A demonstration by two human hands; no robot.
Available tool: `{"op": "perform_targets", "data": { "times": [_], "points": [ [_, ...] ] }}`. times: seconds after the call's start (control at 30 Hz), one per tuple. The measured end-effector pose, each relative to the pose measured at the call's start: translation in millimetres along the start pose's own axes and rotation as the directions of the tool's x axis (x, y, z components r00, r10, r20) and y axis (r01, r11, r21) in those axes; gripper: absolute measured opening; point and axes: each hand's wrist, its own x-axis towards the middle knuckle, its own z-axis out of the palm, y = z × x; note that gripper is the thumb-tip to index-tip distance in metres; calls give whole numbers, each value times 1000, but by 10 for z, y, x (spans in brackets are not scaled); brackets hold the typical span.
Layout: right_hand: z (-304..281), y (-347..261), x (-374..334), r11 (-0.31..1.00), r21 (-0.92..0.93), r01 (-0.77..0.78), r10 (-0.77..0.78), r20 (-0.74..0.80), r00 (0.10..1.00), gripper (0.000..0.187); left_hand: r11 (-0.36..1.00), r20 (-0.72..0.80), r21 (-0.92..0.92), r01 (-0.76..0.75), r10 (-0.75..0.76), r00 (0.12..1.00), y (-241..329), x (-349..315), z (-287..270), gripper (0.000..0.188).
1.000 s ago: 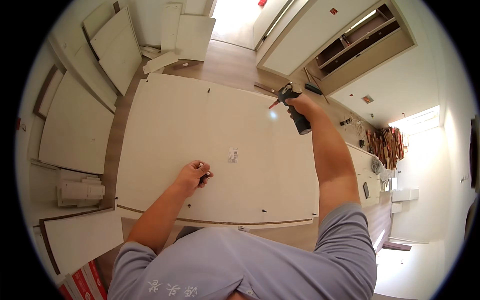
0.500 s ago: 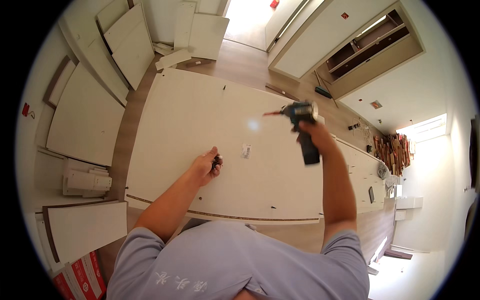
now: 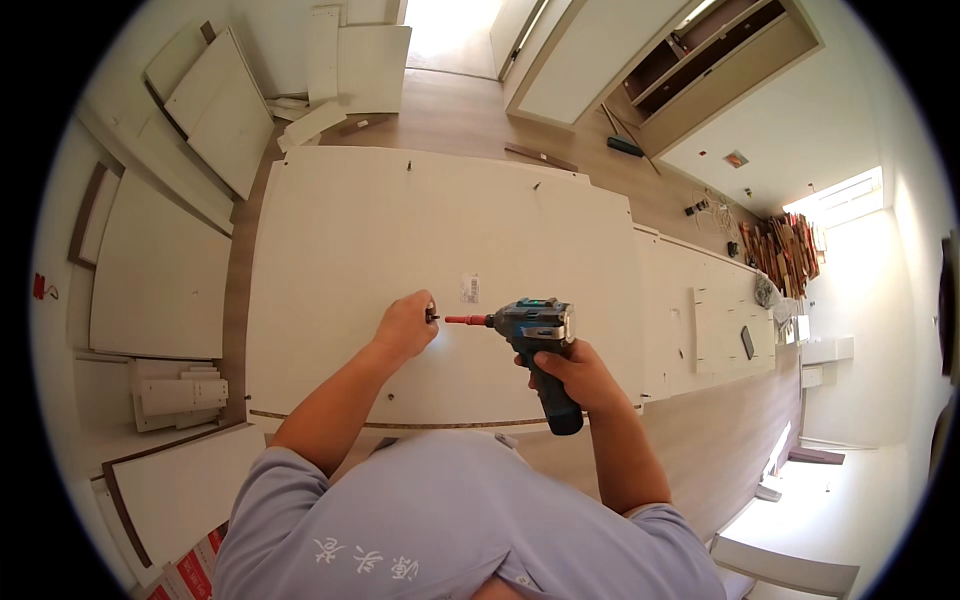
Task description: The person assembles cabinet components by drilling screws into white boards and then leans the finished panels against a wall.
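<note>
My right hand (image 3: 580,374) is wrapped round the grip of a cordless drill (image 3: 534,319), which lies level with its red bit (image 3: 464,320) pointing left. The bit's tip is just short of my left hand (image 3: 405,326), which is closed on small dark metal fittings (image 3: 432,314); their exact kind is too small to tell. Both hands are over a large white panel (image 3: 350,230) lying flat in front of me. Bolt-like fittings stand upright along its edges, such as a far fitting (image 3: 409,166) and a near fitting (image 3: 391,397). A printed label (image 3: 470,288) is stuck near its middle.
White panels (image 3: 160,265) lean along the left wall. More boards (image 3: 708,325) lie to the right, with a dark flat object (image 3: 747,342) on one. A bundle of wood strips (image 3: 781,256) stands at the right. A broom (image 3: 625,147) lies beyond the panel, near a cabinet (image 3: 730,90).
The drill has swung left and nearer to me, so its bit now points at my left hand from close by. My left hand has turned, still holding the fittings. The view has shifted slightly.
</note>
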Motion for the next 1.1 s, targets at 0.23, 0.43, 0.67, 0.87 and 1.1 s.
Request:
{"op": "perform_targets", "data": {
  "times": [0.23,0.43,0.67,0.87,1.1],
  "points": [
    [85,5,125,990,-142,0,4,28,1000,31,995,34,92,-38,35,999,74,-13,26,16],
    [219,-37,230,956,-294,-8,22,43,999,26,988,63,87,-124,119,991,15,-43,-7,18],
    [323,-339,146,742,-664,85,-52,70,996,34,983,21,104,-153,152,988,-33,-59,26,15],
    [423,-454,276,596,-791,140,-57,133,990,35,979,-49,71,-190,193,980,-91,-78,62,17],
    [-307,-233,494,795,-603,63,-48,41,998,31,973,-209,-124,-197,168,963,-210,-91,60,14]
  ]
}}
